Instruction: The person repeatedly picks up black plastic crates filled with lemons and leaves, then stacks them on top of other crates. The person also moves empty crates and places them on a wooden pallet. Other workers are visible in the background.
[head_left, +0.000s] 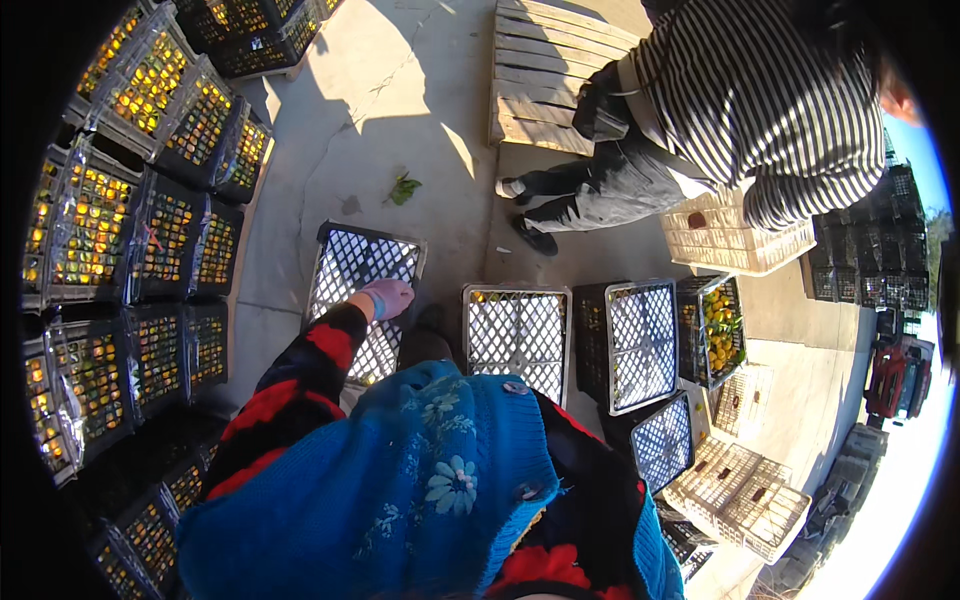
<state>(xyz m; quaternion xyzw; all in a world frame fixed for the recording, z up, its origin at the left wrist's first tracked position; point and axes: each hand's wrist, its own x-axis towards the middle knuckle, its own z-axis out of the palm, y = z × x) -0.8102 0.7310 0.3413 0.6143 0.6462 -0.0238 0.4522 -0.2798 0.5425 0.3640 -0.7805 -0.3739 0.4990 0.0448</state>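
My left hand (390, 298), in a pinkish-purple glove, is curled above a black plastic crate (367, 262) with a lattice top, near its right rim. Nothing shows between the fingers, though their underside is hidden. White shows through the lattice. My right hand is out of view; that sleeve runs down behind the blue knitted vest (450, 480). Right of my legs stands a second lattice-topped crate (517, 337), with a bit of orange fruit at its upper corner. Another such crate (643, 345) stands beyond it.
Stacked black crates of orange fruit (90, 225) line the left. An open crate of fruit (720, 330) and cream crates (739, 487) stand right. A person in a striped top (757, 105) bends over a cream crate (727, 232). Behind lies a wooden pallet (532, 82); leaves (405, 187) lie on concrete.
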